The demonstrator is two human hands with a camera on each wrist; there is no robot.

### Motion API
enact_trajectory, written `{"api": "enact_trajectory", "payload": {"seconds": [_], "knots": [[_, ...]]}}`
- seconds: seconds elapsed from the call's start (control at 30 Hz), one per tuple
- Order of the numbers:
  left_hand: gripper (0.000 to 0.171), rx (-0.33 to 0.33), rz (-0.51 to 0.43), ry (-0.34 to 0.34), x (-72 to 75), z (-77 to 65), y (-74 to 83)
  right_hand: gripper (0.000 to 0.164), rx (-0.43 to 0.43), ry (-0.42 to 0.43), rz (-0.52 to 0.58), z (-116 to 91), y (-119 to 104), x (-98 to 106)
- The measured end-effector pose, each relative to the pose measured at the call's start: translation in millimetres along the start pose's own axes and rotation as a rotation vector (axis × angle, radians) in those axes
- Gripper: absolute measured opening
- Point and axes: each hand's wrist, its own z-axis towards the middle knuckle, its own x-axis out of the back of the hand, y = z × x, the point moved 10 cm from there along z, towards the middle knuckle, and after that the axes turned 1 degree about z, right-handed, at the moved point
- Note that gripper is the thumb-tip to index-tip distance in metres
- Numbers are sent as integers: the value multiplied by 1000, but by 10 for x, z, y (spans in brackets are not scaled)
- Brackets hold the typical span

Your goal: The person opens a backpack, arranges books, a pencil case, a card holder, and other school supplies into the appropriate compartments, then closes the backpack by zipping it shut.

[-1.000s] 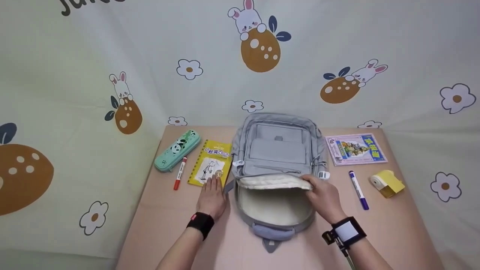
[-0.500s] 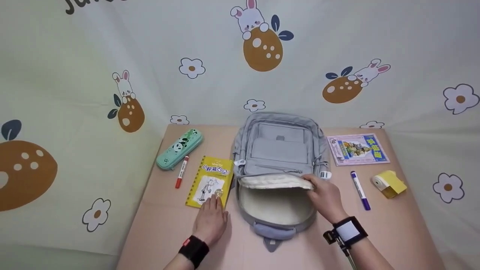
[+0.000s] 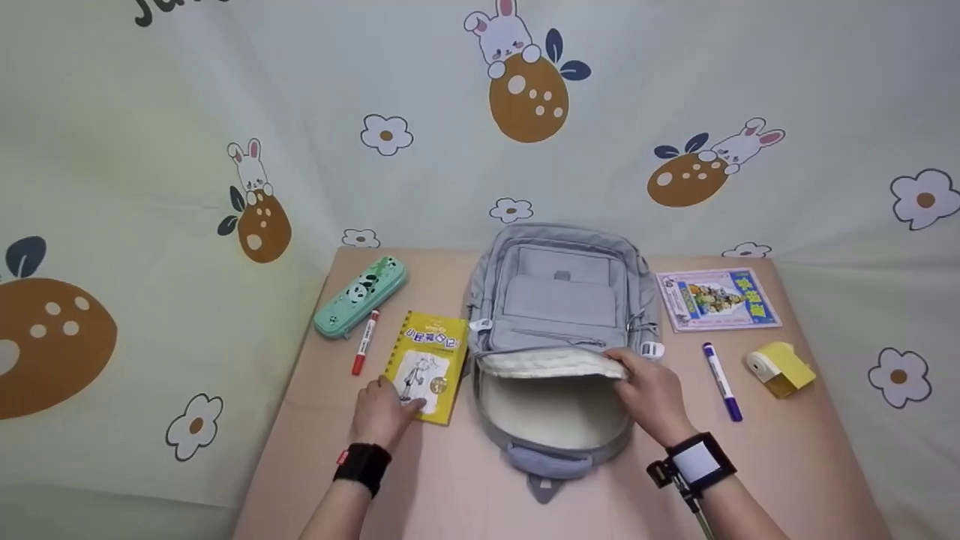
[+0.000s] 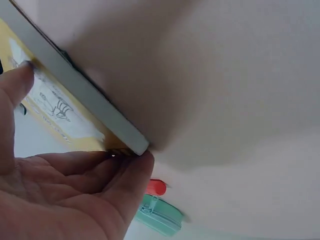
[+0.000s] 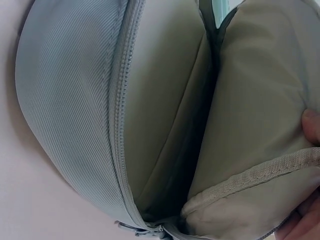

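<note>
A grey backpack [image 3: 562,296] lies on the table with its main compartment unzipped, its pale lining [image 5: 160,75] showing. My right hand [image 3: 651,394] grips the edge of the front flap [image 3: 551,365] at its right corner and holds it raised. Left of the bag is a yellow book [image 3: 442,356] with a cartoon cover. My left hand [image 3: 382,412] holds it by the lower left edge: in the left wrist view the thumb [image 4: 17,82] lies on the cover and the fingers [image 4: 132,182] are curled against the edge.
A green panda pencil case [image 3: 361,296] and a red marker [image 3: 365,343] lie left of the book. Right of the bag are a pink picture book [image 3: 718,300], a purple-capped marker [image 3: 721,382] and a yellow pencil sharpener [image 3: 780,369].
The yellow book has slid towards me. My left hand has shifted from flat on its cover to a hold on its left edge. The right hand stays on the flap.
</note>
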Motion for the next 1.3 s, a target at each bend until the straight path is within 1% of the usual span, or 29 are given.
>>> {"api": "enact_trajectory", "payload": {"seconds": [0.13, 0.23, 0.3, 0.37, 0.43, 0.5, 0.6, 0.7, 0.77, 0.87, 1.0, 1.07, 1.13, 1.23, 1.3], "knots": [[88, 67, -109, -34, 30, 39, -39, 38, -11, -7, 0, -3, 0, 7], [75, 118, -182, -78, 37, 74, -97, 39, -16, -15, 6, -5, -3, -3], [63, 120, -214, -106, 45, 108, -131, 40, -14, -17, 12, -2, -10, -8], [52, 103, -251, -131, 72, 139, -156, 39, -10, -9, 15, 5, -18, -7], [46, 91, -292, -158, 94, 160, -199, 37, -1, 1, 13, 14, -29, 1], [44, 88, -342, -194, 103, 164, -251, 36, 9, 13, 8, 21, -38, 13], [48, 127, -471, -255, 93, 123, -339, 36, 24, 28, 1, 33, -50, 30], [50, 144, -625, -279, 131, 59, -366, 38, 36, 40, -2, 50, -64, 52], [49, 148, -713, -281, 185, 3, -366, 36, 39, 42, -2, 65, -75, 67], [44, 146, -799, -296, 286, -105, -375, 34, 40, 49, -2, 102, -99, 90], [40, 148, -853, -359, 409, -268, -427, 32, 36, 61, 4, 170, -137, 125], [44, 130, -871, -407, 477, -340, -443, 33, 29, 65, 12, 204, -144, 138], [51, 109, -914, -477, 527, -403, -437, 35, 20, 69, 18, 230, -143, 150], [59, 60, -1003, -626, 536, -515, -352, 38, 3, 75, 24, 249, -124, 167], [60, 27, -1052, -733, 479, -617, -250, 37, -2, 79, 24, 252, -116, 174]]}}
